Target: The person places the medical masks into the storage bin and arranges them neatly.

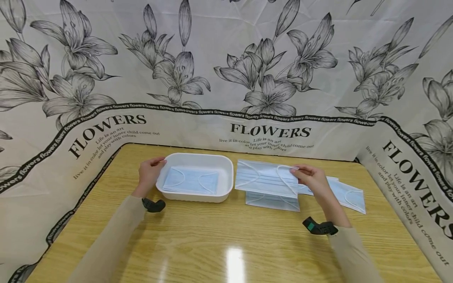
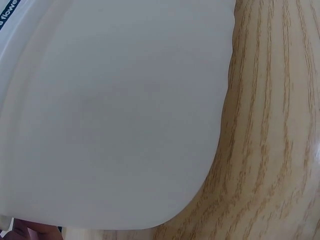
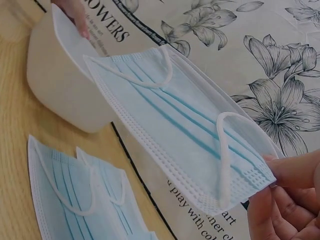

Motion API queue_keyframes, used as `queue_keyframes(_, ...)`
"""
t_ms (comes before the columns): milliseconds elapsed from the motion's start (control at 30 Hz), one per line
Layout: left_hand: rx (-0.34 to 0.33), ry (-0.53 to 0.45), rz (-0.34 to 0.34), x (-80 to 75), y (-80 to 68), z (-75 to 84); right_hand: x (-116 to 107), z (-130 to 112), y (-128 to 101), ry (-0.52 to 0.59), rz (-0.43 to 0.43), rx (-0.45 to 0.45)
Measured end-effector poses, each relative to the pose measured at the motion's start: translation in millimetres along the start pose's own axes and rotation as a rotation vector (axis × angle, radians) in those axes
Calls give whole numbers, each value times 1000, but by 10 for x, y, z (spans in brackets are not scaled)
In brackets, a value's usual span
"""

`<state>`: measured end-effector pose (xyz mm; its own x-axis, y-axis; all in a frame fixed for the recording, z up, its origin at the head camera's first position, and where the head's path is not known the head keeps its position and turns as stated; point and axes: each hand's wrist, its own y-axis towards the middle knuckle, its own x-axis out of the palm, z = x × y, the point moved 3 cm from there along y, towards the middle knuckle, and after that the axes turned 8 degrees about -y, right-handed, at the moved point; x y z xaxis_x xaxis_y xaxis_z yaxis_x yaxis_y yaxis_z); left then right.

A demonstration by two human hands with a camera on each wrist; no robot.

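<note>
A light-blue pleated face mask (image 1: 267, 179) with white ear loops hangs in the air above the table, right of a white plastic basin (image 1: 229, 177). My right hand (image 1: 313, 179) pinches this mask at its right end between thumb and fingers; the right wrist view shows the mask (image 3: 175, 120) spread flat and tilted. Another face mask (image 1: 192, 181) lies inside the basin, toward its left. My left hand (image 1: 150, 175) grips the basin's left rim. Only the basin's outer wall (image 2: 115, 120) fills most of the left wrist view.
Beneath the held mask, another mask (image 1: 272, 202) lies on the wooden table (image 1: 198, 236). Further masks (image 1: 352, 196) overlap to the right, partly behind my right hand. A white flower-print cloth (image 1: 198, 129) stands along the table's back and sides.
</note>
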<state>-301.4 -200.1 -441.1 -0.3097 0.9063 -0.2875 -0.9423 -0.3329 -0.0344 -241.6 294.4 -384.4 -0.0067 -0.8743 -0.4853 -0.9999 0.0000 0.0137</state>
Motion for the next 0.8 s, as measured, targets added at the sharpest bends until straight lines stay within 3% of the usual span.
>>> queue_keyframes(800,-18,-12,-2,1,-4,4,548,-276,184,85,-69,-22)
